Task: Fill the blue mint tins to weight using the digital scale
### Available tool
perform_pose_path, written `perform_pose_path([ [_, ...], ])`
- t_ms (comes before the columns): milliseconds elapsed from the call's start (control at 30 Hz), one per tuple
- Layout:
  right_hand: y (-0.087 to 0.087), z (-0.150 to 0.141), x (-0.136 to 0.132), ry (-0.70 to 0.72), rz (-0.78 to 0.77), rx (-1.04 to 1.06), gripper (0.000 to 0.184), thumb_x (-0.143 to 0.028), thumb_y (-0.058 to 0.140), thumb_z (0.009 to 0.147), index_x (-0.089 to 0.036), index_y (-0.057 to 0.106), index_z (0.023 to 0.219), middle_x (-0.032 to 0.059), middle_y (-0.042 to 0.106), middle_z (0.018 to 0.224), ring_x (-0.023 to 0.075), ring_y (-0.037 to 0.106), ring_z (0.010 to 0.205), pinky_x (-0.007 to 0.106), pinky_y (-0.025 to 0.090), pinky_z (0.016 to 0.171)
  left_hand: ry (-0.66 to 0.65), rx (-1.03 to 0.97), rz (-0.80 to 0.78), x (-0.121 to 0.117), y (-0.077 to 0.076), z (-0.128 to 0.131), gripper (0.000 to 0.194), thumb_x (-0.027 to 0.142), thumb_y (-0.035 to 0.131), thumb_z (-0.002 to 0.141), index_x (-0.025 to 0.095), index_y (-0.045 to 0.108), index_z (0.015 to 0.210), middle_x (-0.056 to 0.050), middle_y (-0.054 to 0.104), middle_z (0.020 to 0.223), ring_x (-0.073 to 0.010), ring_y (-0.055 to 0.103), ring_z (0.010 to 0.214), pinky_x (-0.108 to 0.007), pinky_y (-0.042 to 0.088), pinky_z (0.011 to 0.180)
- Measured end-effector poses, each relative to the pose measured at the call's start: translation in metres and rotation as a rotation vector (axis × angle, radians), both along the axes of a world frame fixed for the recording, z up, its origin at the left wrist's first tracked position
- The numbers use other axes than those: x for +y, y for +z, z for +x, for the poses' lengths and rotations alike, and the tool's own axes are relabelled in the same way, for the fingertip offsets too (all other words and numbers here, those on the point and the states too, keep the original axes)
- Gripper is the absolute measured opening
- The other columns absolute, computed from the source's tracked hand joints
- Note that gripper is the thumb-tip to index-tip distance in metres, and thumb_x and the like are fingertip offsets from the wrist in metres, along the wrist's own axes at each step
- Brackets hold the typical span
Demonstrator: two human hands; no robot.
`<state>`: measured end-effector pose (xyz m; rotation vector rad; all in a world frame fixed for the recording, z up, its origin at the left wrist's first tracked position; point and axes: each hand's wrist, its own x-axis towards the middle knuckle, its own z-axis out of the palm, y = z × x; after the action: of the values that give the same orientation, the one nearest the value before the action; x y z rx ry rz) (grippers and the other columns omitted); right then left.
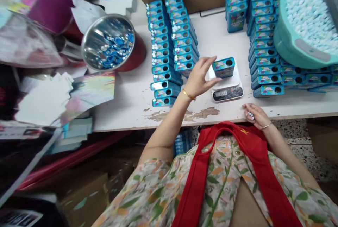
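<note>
A blue tin (224,68) with a dark round hole in its top stands on a small digital kitchen scale (228,94), whose display is lit. My left hand (202,77), a gold bangle at its wrist, is open at the tin's left end, thumb and fingers spread; whether a fingertip touches it, I cannot tell. By the table's front edge, to the right of the scale, my right hand (255,115) is curled around several small white candies (250,115).
Rows of blue tins (182,40) with white candies on top stand left of the scale. More blue tins (266,51) line the right, beside a teal tub (293,44) of pale candies. A metal pot (88,45) of blue caps is at the left, near white papers (43,100).
</note>
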<state>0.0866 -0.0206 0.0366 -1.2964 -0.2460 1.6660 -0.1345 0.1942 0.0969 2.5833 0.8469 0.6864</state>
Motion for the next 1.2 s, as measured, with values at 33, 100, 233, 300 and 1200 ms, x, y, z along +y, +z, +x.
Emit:
perform_pose_path([
  [33, -0.001, -0.001, 0.0, 0.01, -0.003, -0.003, 0.052, -0.05, 0.087, 0.062, -0.014, 0.061, 0.09, -0.004, 0.054, 0.058, 0.0025, 0.032, 0.038, 0.016, 0.012, 0.036, -0.04, 0.046, 0.007, 0.005, 0.002, 0.009, 0.065, 0.057, 0.054, 0.09, 0.02, 0.041, 0.142, -0.015, 0.057, 0.129, -0.0275, 0.055, 0.118, -0.043, 0.048, 0.1],
  [100, -0.003, -0.004, 0.0, 0.02, 0.0, -0.012, 0.052, -0.053, 0.087, 0.06, -0.014, 0.06, 0.082, -0.0041, 0.053, 0.057, 0.0022, 0.032, 0.037, 0.016, 0.012, 0.036, -0.084, 0.144, 0.017, 0.02, 0.007, 0.026, 0.057, 0.044, 0.056, 0.09, 0.017, 0.045, 0.139, -0.014, 0.061, 0.12, -0.0266, 0.058, 0.11, -0.041, 0.049, 0.096],
  [233, -0.005, -0.008, -0.001, 0.009, 0.02, -0.013, 0.048, -0.056, 0.084, 0.062, -0.016, 0.063, 0.079, -0.0025, 0.053, 0.058, 0.0033, 0.031, 0.038, 0.019, 0.011, 0.037, -0.016, 0.202, 0.081, 0.069, 0.016, 0.069, 0.047, 0.024, 0.059, 0.082, 0.018, 0.053, 0.129, -0.011, 0.064, 0.112, -0.0254, 0.061, 0.104, -0.037, 0.049, 0.091],
  [300, -0.005, -0.01, -0.001, -0.007, 0.026, -0.006, 0.042, -0.053, 0.082, 0.066, -0.017, 0.066, 0.079, -0.0012, 0.054, 0.059, 0.0041, 0.032, 0.039, 0.02, 0.011, 0.038, 0.028, 0.209, 0.107, 0.099, 0.015, 0.095, 0.048, 0.02, 0.059, 0.079, 0.019, 0.054, 0.127, -0.011, 0.064, 0.117, -0.0261, 0.06, 0.106, -0.038, 0.048, 0.092],
  [1200, -0.008, 0.006, 0.001, -0.063, -0.006, 0.129, 0.026, -0.028, 0.082, 0.068, -0.012, 0.068, 0.082, 0.0009, 0.057, 0.063, 0.0032, 0.038, 0.042, 0.013, 0.023, 0.032, 0.256, 0.386, 0.287, 0.041, -0.01, -0.063, 0.009, 0.03, 0.06, 0.087, 0.021, 0.063, 0.086, -0.01, 0.056, 0.134, -0.0383, 0.046, 0.127, -0.066, 0.036, 0.103],
])
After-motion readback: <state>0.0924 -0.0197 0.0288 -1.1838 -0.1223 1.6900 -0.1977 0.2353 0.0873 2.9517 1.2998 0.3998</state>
